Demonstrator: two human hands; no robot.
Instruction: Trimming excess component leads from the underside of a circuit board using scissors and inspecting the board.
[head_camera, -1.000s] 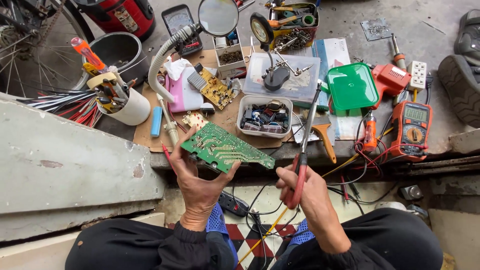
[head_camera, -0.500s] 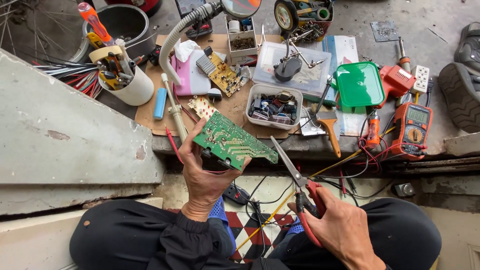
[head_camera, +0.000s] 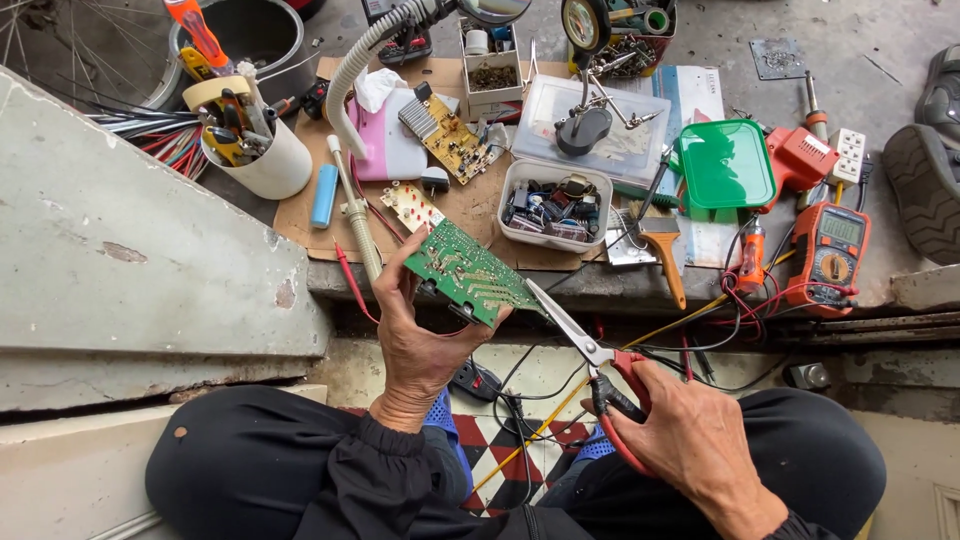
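My left hand (head_camera: 415, 335) grips a green circuit board (head_camera: 470, 270), held tilted just in front of the low bench edge. My right hand (head_camera: 690, 440) holds red-handled scissors (head_camera: 585, 345) by their loops. The blades are parted and their tips touch the lower right edge of the board. Both hands are over my lap, where my dark trousers show.
On the bench lie a clear tub of small parts (head_camera: 552, 207), a second circuit board (head_camera: 448, 135), a white cup of tools (head_camera: 255, 150), a green lid (head_camera: 725, 163), a brush (head_camera: 665, 250), an orange multimeter (head_camera: 830, 255) and a soldering iron (head_camera: 805, 150). A concrete slab (head_camera: 120, 260) stands at left.
My right hand swapped its upright hold of a red-handled tool for scissors, dropped lower right, then brought the blades to the board. The left hand tilted the board and drew it closer.
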